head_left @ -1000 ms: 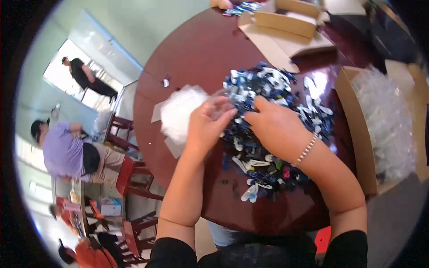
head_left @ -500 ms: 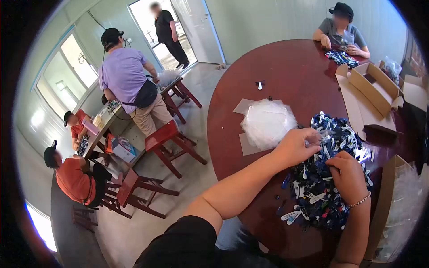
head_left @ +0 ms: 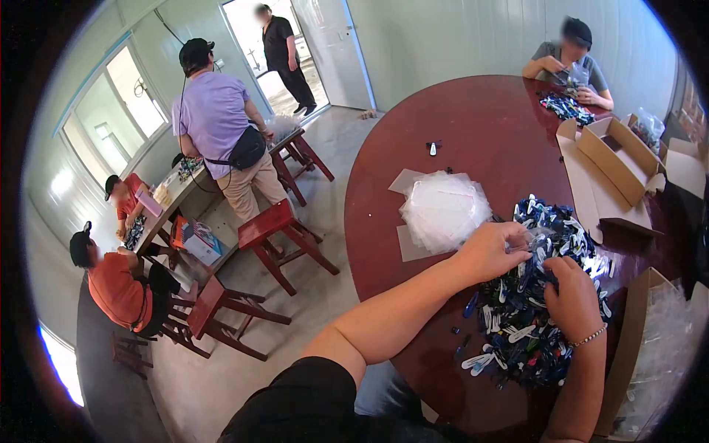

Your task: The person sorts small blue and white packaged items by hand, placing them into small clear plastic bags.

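My left hand (head_left: pixel 496 249) is closed, its thumb and fingers pinching a small clear plastic bag (head_left: pixel 541 239) over the far part of a heap of snap hair clips (head_left: pixel 513 325). The clips are mostly dark blue and black, with white ones among them. My right hand (head_left: pixel 574 299), a beaded bracelet at its wrist, is close beside the bag with fingers curled around a dark hair clip (head_left: pixel 549 275); the clip is partly hidden by the fingers. A stack of flat clear bags (head_left: pixel 444 210) lies to the left of the heap.
An open carton of filled clear bags (head_left: pixel 653 354) stands at the right edge. Farther back are an open cardboard box (head_left: pixel 617 159) and a co-worker (head_left: pixel 569 70) with another clip heap. One lone clip (head_left: pixel 433 149) lies on the round table (head_left: pixel 384 170). Red stools (head_left: pixel 277 232) stand left.
My right hand has lifted its fingers slightly toward the bag, a dark clip now at the fingertips. My left hand keeps its hold on the bag. The view has shifted slightly.
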